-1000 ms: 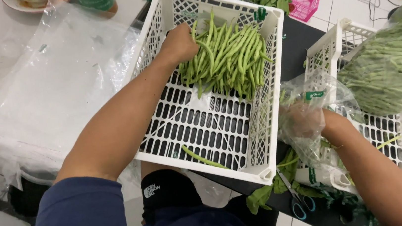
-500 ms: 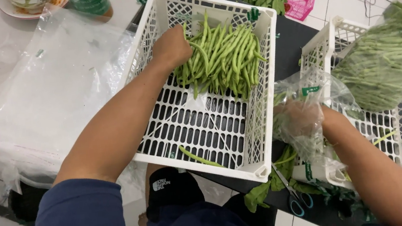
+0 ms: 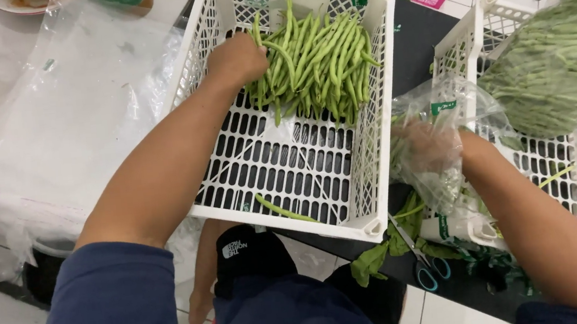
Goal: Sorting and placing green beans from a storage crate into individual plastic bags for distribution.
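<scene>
While the left hand [image 3: 238,58] closes around green beans [image 3: 314,63] heaped at the far end of the white slotted crate [image 3: 368,175], the right hand [image 3: 429,143], just right of that crate, sits inside a clear plastic bag [image 3: 440,110], holding it open, fingers indistinct.

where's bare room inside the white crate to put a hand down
The near half of the white crate floor is bare between the green bean pile and one loose bean by the near wall. The far half is crowded: beans plus the left hand.
</scene>
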